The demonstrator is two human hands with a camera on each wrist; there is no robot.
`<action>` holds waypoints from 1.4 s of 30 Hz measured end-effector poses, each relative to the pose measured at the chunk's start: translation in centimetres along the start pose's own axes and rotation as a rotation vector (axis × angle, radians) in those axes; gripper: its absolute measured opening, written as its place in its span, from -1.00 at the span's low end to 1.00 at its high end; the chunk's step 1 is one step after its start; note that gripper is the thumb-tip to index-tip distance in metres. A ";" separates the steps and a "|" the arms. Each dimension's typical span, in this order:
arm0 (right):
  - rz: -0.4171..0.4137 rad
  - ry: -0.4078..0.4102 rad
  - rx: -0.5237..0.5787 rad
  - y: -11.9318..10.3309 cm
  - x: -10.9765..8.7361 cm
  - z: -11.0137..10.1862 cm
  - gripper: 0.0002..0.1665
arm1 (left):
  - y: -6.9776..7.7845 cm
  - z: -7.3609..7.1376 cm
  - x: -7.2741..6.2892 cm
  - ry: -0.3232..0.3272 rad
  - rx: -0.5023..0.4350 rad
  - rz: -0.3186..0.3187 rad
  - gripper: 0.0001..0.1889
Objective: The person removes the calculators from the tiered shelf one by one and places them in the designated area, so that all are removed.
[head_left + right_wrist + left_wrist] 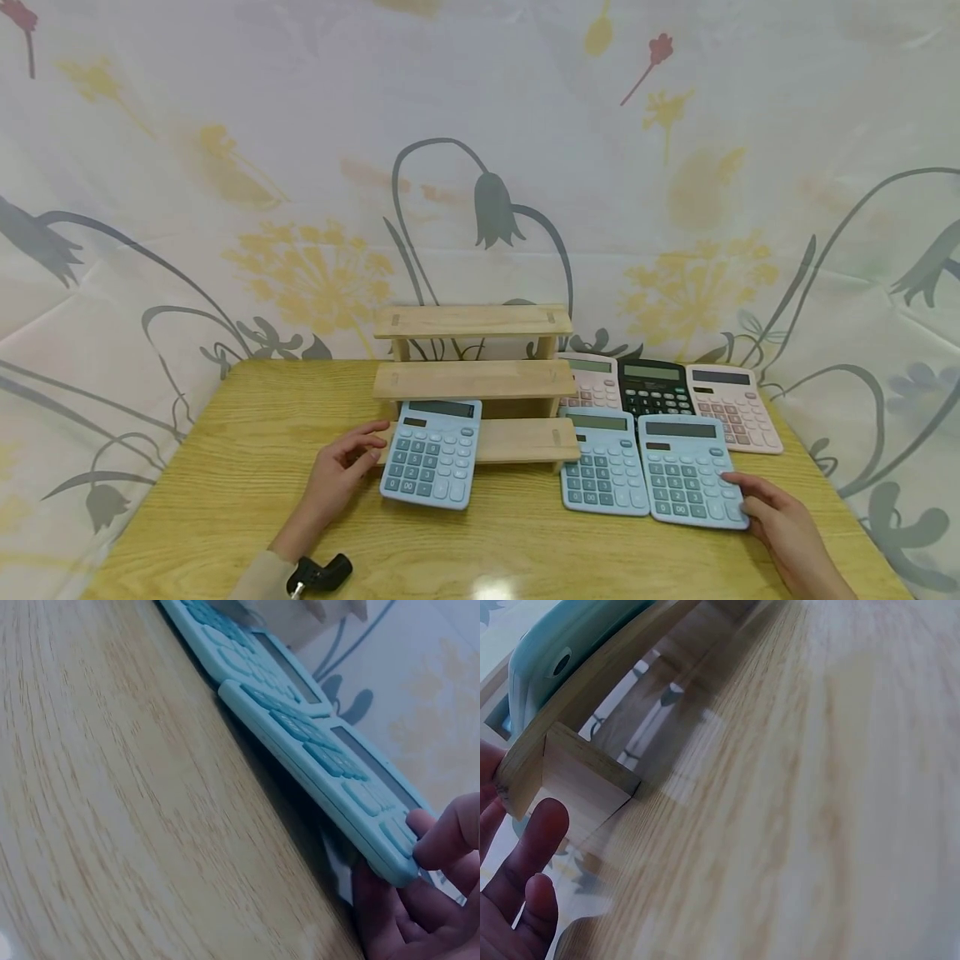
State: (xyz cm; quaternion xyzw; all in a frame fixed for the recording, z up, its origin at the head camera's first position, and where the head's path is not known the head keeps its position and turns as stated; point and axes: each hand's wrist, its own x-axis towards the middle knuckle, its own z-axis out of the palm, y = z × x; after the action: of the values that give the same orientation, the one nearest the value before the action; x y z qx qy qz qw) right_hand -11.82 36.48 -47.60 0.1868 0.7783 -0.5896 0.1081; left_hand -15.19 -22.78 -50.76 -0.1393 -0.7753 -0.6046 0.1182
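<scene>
A wooden three-step shelf (472, 380) stands at the back of the table. One blue calculator (431, 454) lies tilted on its lowest step, toward the left end, with its lower part over the front edge. My left hand (339, 471) is at that step's left end; in the left wrist view its fingers (544, 825) are loosely extended beside the board end. My right hand (780, 525) pinches another blue calculator (690, 471) by its lower right corner, which is raised off the table in the right wrist view. A third blue calculator (603, 462) lies against its left side.
Behind the blue calculators lie a black calculator (656, 387) and two pink ones, one at the right (735, 408) and one partly hidden by the shelf. A patterned cloth (480, 108) hangs behind the wooden table (247, 433).
</scene>
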 end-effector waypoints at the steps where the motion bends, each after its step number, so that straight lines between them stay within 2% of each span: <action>1: 0.001 0.015 -0.026 -0.1 0.0 0.1 -0.47 | 0.0 0.0 0.0 0.001 -0.001 -0.001 -0.88; 6: -0.023 0.077 -0.139 -0.5 0.2 0.6 -0.43 | 0.0 0.0 0.0 0.003 -0.002 0.002 -0.88; 12: -0.041 0.116 -0.194 -0.5 0.3 1.0 -0.45 | 0.0 0.0 0.0 0.002 -0.003 0.008 -0.87; 20: -0.053 0.241 -0.240 -0.1 0.4 2.2 -0.48 | 0.1 -0.2 -0.1 0.006 0.000 0.011 -0.88; 27: -0.082 0.299 -0.261 0.1 0.1 3.0 -0.47 | 0.1 -0.2 -0.1 0.013 0.002 0.006 -0.88; 34: -0.087 0.391 -0.277 0.2 -0.3 3.5 -0.49 | 0.0 0.2 0.1 0.013 -0.017 -0.002 -0.85; 42: -0.109 0.424 -0.302 0.4 -0.4 3.8 -0.53 | -0.1 0.2 0.1 0.025 -0.013 -0.010 -0.89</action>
State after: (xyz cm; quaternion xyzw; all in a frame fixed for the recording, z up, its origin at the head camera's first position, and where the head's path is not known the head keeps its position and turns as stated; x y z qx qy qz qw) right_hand -11.49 32.90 -48.87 0.2459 0.8717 -0.4193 -0.0628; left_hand -15.33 -22.62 -50.89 -0.1288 -0.7705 -0.6118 0.1240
